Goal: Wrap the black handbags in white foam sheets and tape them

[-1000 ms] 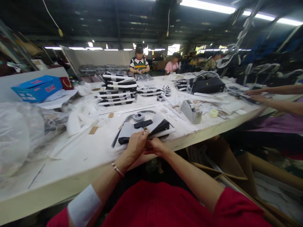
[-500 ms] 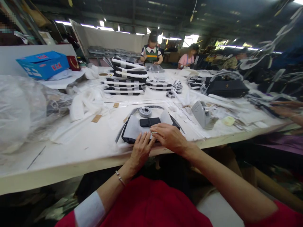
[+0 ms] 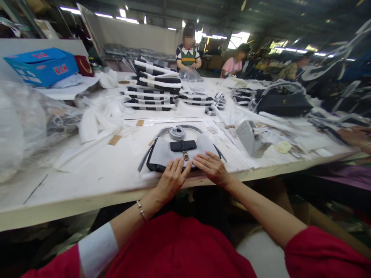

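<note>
The black handbag under pale sheeting (image 3: 162, 150) is lying near the near edge of the white counter (image 3: 92, 185). My right grip (image 3: 213, 168) is now resting rightward of the gold metal clasp (image 3: 186, 155) it was covering, so the fastening seems settled. My left grip (image 3: 171, 178) is lying flat alongside; both are spreading fingers, pinching nothing. Beyond, a grey wrapped coil (image 3: 177, 133) is sitting; rightward, a grey tape dispenser (image 3: 247, 139) is standing.
</note>
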Action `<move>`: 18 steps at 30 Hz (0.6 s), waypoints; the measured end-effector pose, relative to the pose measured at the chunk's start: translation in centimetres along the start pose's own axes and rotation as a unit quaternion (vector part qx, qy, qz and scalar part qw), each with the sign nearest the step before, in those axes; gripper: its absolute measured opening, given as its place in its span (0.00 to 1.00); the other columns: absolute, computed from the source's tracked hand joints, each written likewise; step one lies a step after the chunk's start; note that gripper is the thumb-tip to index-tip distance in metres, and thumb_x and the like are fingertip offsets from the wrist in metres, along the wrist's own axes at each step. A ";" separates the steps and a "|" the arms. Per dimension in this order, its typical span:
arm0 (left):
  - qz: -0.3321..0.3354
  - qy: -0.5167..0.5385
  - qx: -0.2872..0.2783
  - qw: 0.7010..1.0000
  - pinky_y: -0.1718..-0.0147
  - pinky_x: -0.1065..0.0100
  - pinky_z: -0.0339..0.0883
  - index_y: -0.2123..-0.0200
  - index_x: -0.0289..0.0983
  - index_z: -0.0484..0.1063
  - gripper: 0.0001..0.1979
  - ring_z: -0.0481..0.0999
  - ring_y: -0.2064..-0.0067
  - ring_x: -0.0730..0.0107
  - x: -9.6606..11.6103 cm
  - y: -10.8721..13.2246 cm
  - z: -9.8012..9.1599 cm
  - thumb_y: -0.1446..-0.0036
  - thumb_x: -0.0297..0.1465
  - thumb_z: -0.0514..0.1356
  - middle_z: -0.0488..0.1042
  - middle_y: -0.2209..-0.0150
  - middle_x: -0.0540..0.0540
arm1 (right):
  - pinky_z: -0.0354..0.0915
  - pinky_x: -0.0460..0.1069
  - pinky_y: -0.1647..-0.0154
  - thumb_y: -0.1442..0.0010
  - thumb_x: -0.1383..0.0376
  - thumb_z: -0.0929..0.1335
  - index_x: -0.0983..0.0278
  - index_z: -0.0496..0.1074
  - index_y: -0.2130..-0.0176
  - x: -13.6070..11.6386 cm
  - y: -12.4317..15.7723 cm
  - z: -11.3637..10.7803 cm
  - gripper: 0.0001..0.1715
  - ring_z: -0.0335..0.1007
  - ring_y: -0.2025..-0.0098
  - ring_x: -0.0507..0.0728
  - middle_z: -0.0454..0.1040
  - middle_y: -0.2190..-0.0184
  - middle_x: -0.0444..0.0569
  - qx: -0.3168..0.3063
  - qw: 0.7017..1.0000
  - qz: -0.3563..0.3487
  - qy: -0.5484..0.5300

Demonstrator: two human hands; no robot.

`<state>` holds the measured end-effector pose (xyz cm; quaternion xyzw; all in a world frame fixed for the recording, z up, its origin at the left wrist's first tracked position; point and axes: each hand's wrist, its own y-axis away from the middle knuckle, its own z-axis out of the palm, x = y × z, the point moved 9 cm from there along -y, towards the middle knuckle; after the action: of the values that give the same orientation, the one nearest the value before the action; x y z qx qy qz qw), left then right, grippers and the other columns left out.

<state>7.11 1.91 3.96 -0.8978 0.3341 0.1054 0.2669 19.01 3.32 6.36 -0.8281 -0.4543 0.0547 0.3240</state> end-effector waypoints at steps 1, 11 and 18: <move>0.009 -0.003 -0.006 1.000 0.44 0.53 0.65 0.34 0.35 0.57 0.26 0.72 0.41 0.52 0.1 -0.2 0.1 0.35 0.23 0.49 0.68 0.40 0.31 | 0.55 0.59 0.32 0.32 0.73 0.59 0.61 0.68 0.39 -0.1 0.1 0.1 0.25 0.65 0.38 0.56 0.75 0.44 0.51 0.002 1.000 0.018 0.011; 0.076 0.030 -0.054 0.995 0.60 0.63 0.69 0.39 0.30 0.58 0.21 0.76 0.57 0.61 -0.5 -2.2 -0.3 0.34 0.22 0.48 0.74 0.53 0.34 | 0.44 0.68 0.30 0.38 0.57 0.69 0.71 0.57 0.34 -1.4 0.2 0.5 0.40 0.53 0.32 0.67 0.63 0.36 0.63 -0.058 0.991 0.109 0.057; 0.030 0.002 -0.080 0.996 0.61 0.59 0.66 0.39 0.29 0.59 0.21 0.75 0.56 0.56 -0.1 -2.7 -0.9 0.35 0.21 0.47 0.73 0.53 0.31 | 0.44 0.68 0.30 0.41 0.58 0.72 0.70 0.57 0.34 -1.5 -0.1 0.6 0.43 0.53 0.33 0.68 0.64 0.37 0.63 -0.078 0.987 0.125 0.064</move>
<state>8.81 3.18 5.82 -0.9060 0.3516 0.1382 0.1908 17.84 2.45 5.62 -0.9027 -0.3287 0.0055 0.2775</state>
